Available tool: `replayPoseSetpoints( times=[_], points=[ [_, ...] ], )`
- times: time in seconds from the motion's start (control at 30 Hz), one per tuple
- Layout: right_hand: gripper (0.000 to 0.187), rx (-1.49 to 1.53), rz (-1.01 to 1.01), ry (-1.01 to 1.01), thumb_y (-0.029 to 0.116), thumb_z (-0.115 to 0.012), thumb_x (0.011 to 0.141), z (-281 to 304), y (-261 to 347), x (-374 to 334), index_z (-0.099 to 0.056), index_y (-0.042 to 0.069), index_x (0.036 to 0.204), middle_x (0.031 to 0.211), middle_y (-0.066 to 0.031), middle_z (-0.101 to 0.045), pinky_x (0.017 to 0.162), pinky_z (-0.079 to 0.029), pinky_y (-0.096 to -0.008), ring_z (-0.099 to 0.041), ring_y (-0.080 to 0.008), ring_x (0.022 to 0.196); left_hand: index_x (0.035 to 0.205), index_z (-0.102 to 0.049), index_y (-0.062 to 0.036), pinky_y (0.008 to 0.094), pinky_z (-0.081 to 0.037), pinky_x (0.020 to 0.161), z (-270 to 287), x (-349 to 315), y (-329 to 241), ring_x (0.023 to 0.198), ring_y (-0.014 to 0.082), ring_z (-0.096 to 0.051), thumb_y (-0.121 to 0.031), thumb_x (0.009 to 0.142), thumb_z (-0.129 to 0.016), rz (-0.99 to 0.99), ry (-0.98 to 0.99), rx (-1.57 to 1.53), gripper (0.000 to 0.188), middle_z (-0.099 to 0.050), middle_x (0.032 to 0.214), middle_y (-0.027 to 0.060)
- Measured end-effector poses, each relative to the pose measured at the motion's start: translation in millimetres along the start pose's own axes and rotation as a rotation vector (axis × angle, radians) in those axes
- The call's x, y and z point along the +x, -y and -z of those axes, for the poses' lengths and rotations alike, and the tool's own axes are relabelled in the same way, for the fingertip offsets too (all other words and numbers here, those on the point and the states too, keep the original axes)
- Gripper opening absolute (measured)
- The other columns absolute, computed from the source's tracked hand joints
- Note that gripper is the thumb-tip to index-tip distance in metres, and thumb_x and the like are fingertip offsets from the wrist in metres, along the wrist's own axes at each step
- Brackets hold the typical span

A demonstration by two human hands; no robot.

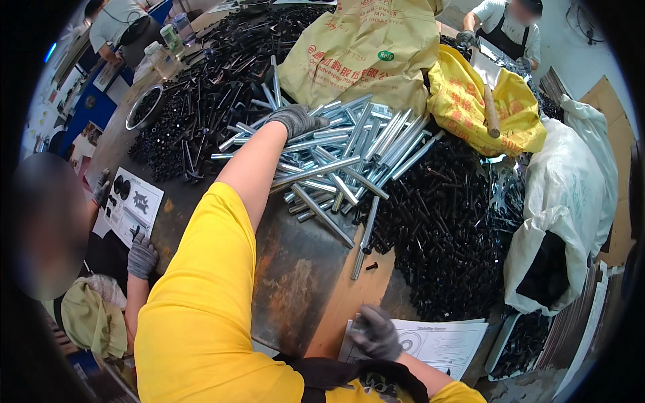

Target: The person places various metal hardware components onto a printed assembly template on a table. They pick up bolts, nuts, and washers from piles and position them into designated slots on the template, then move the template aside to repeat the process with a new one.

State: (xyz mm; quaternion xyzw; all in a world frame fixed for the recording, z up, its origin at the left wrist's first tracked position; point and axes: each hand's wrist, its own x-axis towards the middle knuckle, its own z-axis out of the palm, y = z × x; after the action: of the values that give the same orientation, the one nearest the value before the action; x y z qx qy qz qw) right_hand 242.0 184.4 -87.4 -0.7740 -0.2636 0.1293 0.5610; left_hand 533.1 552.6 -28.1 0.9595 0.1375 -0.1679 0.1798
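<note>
My left hand, in a grey knit glove, reaches out to the far side of a pile of silver metal tubes. Its fingers lie stretched over the tubes, and their undersides are hidden. Near the table's front edge my right hand, gloved alike, hovers over or rests on printed drawing sheets. Those fingers are curled in; whatever they hold, if anything, cannot be made out. One small black bolt lies alone beside the tubes, on a strip of brown board.
Black bolts are heaped right of the tubes, more black hardware behind left. A tan sack, a yellow sack under a wooden handle, and a white sack stand around. Co-workers sit left, near another sheet, and behind.
</note>
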Motion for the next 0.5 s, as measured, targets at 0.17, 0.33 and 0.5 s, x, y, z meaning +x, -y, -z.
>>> replayPoseSetpoints(
  times=[0.17,0.33,0.5],
  points=[
    [0.062,1.249,-0.767,-0.073,0.035,-0.065,0.077,-81.5,-5.5,116.5,-0.035,0.007,0.125,0.122,-0.0154,-0.044,0.092,-0.039,-0.0370,-0.050,-0.0270,0.108,0.110,-0.057,-0.0029,0.0348,-0.040,0.089,-17.5,-4.5,7.5,0.101,0.0298,-0.054,-0.065,0.063,-0.055,0.010,0.022,-0.052,0.078,-0.057,0.110,0.0185],
    [0.060,1.518,-0.734,-0.580,0.040,-0.065,0.076,-91.5,19.5,189.8,-0.038,0.011,0.121,0.115,-0.0100,-0.046,0.084,-0.042,-0.0363,-0.048,-0.0237,0.102,0.114,-0.055,-0.0034,0.0355,-0.038,0.091,-25.2,-24.5,5.8,0.105,0.0295,-0.053,-0.067,0.064,-0.053,0.018,0.070,-0.017,0.080,-0.056,0.112,0.0186],
    [0.055,1.306,-0.733,-0.773,0.038,-0.066,0.075,-101.6,26.2,197.9,-0.043,0.011,0.117,0.106,-0.0055,-0.049,0.078,-0.043,-0.0324,-0.048,-0.0175,0.091,0.109,-0.057,-0.0004,0.0351,-0.041,0.087,-54.8,-44.6,10.7,0.096,0.0315,-0.056,-0.069,0.066,-0.050,-0.068,0.142,-0.298,0.081,-0.059,0.103,0.0198]
  ],
)
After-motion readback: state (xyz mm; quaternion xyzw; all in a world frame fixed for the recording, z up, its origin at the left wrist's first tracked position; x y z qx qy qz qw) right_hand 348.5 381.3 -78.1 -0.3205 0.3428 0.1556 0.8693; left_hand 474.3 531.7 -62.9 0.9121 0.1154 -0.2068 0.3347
